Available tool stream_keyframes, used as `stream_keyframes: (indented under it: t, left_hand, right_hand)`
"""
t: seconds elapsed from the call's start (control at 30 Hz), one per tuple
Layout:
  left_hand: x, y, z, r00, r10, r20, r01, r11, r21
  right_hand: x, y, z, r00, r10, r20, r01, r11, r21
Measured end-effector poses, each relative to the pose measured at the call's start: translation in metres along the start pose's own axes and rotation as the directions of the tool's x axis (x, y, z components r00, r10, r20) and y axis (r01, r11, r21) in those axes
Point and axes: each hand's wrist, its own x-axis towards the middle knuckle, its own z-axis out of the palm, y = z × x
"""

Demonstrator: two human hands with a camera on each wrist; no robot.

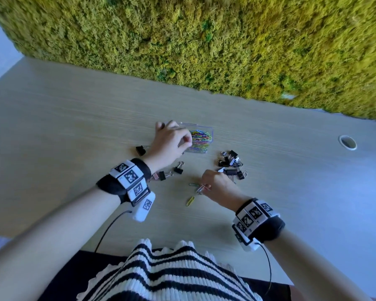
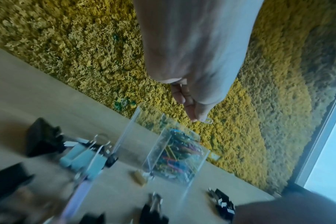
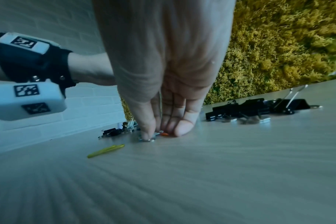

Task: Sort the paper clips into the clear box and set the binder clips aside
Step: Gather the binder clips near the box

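The clear box point(image 1: 208, 132) holds several coloured paper clips point(image 1: 199, 139). My left hand point(image 1: 186, 141) hovers over its left side and pinches a pale paper clip point(image 2: 209, 120) at the fingertips point(image 2: 197, 117), above the open box point(image 2: 201, 159). My right hand point(image 1: 203, 187) points down at the table, thumb and fingers pinching a silver paper clip point(image 3: 149, 139) beside an orange clip point(image 3: 164, 134). A yellow paper clip point(image 1: 190, 200) and a green paper clip point(image 1: 192, 184) lie loose nearby. A pile of black binder clips point(image 1: 231, 165) sits right of the box.
More binder clips lie left of the box point(image 1: 140, 149) and under my left wrist point(image 1: 178, 168). A moss wall point(image 1: 204, 40) borders the table's far edge. A round cable hole point(image 1: 347, 142) is at the right. The wooden table point(image 1: 74, 127) is bare to the left.
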Motion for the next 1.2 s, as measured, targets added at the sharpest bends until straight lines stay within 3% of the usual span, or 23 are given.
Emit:
stream_keyframes:
  t: [0.2,0.43,0.53,0.63,0.87,1.07,1.2]
  left_hand:
    - [0.036,0.003,0.001,0.997,-0.082,-0.004,0.082,0.997,-0.013]
    - [0.008,0.003,0.005,0.997,0.047,-0.053,-0.049,0.999,-0.025]
    - [-0.022,0.001,0.012,0.994,0.095,0.053,-0.095,0.995,-0.009]
    - [-0.045,0.002,0.019,0.968,0.079,0.237,-0.097,0.993,0.066]
    - [-0.064,0.029,0.033,0.815,-0.032,0.579,-0.16,0.947,0.278]
    - [-0.067,0.033,0.042,0.803,-0.059,0.593,-0.108,0.964,0.243]
    - [-0.066,0.029,0.04,0.8,-0.077,0.595,-0.094,0.963,0.251]
  right_hand:
    - [0.006,-0.005,0.003,0.999,0.041,-0.022,-0.041,0.999,-0.007]
    - [-0.006,-0.008,-0.009,0.995,0.097,0.029,-0.098,0.995,0.026]
    - [-0.002,-0.01,-0.003,0.997,0.079,-0.006,-0.079,0.996,0.034]
    - [0.004,-0.011,0.004,0.994,0.109,0.014,-0.109,0.994,-0.017]
    - [0.012,-0.009,0.008,0.985,0.165,0.038,-0.164,0.986,-0.039]
    - [0.004,-0.006,0.004,0.989,0.151,-0.004,-0.151,0.989,0.01]
    - [0.017,-0.006,-0.038,0.961,0.133,-0.243,-0.078,0.972,0.221]
